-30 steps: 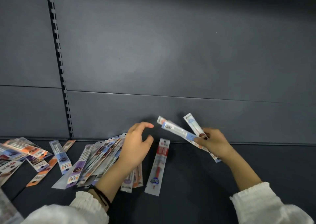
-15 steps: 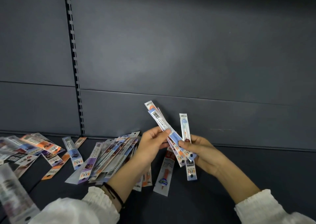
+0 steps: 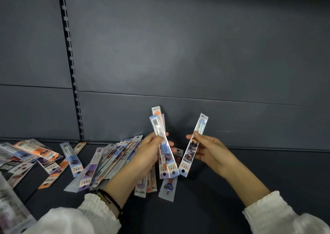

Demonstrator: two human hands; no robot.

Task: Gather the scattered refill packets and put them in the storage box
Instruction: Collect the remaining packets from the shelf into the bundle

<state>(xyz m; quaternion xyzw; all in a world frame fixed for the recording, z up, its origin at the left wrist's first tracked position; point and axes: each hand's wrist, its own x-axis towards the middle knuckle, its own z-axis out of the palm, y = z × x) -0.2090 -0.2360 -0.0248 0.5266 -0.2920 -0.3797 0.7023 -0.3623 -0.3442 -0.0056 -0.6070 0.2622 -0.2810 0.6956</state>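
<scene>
Item under inspection: a bundle of refill packets (image 3: 167, 160), centre of frame, held upright with a slight lean and raised clear of the shelf. The left hand (image 3: 148, 155) grips it, thumb across the front, fingers curled behind. Just right of it, apart from the bundle, a single refill packet (image 3: 190, 151) tilts up to the right. The right hand (image 3: 212, 153) pinches it at mid-length between thumb and fingers.

Below the bundle, a red-refill packet (image 3: 168, 187) lies flat on the dark shelf (image 3: 232, 189). A fan of loose packets (image 3: 107, 162) lies overlapped at lower left of centre, partly hidden by the left forearm. More scattered packets (image 3: 35, 153) lie at the far left edge, some overlapping.

A black wristband (image 3: 110, 199) sits on the left wrist. White gathered sleeves (image 3: 80, 219) show at both lower corners. Behind stands a grey back panel (image 3: 178, 55), with a slotted upright (image 3: 71, 64) running down the upper left.
</scene>
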